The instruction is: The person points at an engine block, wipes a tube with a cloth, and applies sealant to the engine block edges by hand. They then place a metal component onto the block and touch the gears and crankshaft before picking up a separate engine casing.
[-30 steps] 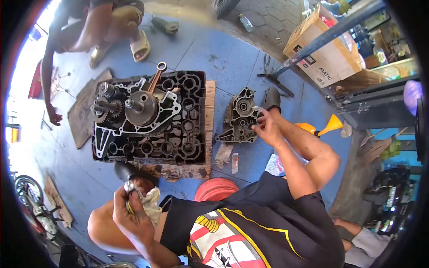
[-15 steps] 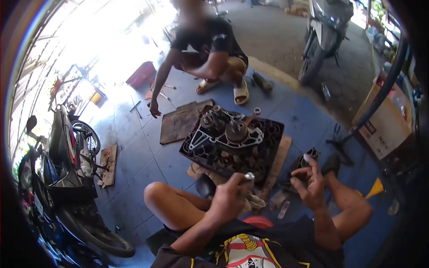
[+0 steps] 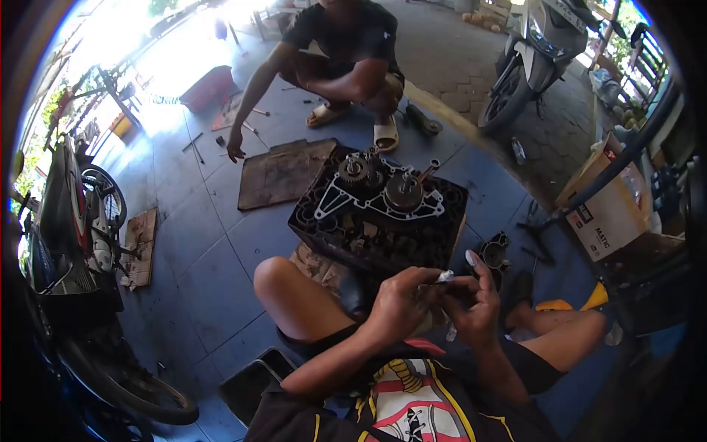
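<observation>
My left hand (image 3: pixel 401 306) is closed round a small silver-tipped tube (image 3: pixel 445 276) above my lap. Close against it is my right hand (image 3: pixel 475 306), its thumb and a finger pinched near the tube's tip and its index finger raised, with a whitish smear on the fingertip. Whatever that pinch holds is too small to make out. Beyond both hands, an open engine case (image 3: pixel 353 202) with gears and a round flywheel-like part (image 3: pixel 403 193) lies on a dark crate (image 3: pixel 309 228).
A person (image 3: pixel 346 59) squats beyond the crate, one arm reaching down. Flat cardboard (image 3: pixel 283 175) lies beside it. A metal cover (image 3: pixel 495 254) sits on the right. Motorcycles (image 3: pixel 96 243) stand at left and back right, with a cardboard box (image 3: pixel 604 221) at right.
My two hands have come together; before, they were apart, with the tube in my left hand. The view has shifted slightly, and my right hand's fingers have moved to the tube's tip.
</observation>
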Demonstrator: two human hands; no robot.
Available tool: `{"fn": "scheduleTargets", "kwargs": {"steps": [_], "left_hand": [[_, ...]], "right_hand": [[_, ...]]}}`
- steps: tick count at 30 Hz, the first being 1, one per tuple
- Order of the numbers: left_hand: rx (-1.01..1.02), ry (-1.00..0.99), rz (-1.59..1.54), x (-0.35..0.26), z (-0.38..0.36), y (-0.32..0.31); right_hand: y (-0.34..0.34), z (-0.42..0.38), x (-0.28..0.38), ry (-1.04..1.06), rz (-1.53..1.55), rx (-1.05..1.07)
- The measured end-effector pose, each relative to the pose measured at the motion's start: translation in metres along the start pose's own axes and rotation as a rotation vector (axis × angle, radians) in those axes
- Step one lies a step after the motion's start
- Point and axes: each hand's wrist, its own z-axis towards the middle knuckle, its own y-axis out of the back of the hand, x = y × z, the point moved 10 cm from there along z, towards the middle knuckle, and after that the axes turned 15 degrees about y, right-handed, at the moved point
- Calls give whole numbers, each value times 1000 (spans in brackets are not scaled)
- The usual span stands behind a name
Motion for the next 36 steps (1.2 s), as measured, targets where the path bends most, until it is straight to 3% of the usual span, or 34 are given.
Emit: {"fn": "scheduleTargets", "kwargs": {"steps": [9, 13, 15, 17, 19, 22, 36], "left_hand": [[101, 109, -17, 17, 14, -25], [100, 62, -78, 6, 23, -48], [98, 68, -76, 1, 30, -59], [114, -21, -7, -10, 33, -68], [145, -1, 55, -14, 35, -80], [120, -74, 106, -25, 36, -93], [257, -23, 142, -16, 46, -127]], "right_hand": [[19, -5, -21, -97, 142, -58], [46, -5, -25, -83, 126, -107], [59, 1, -2, 170, -114, -87], [73, 1, -3, 144, -101, -145], [82, 3, 5, 247, -157, -134], [92, -1, -3, 183, -128, -137], [112, -10, -21, 72, -83, -131]]}}
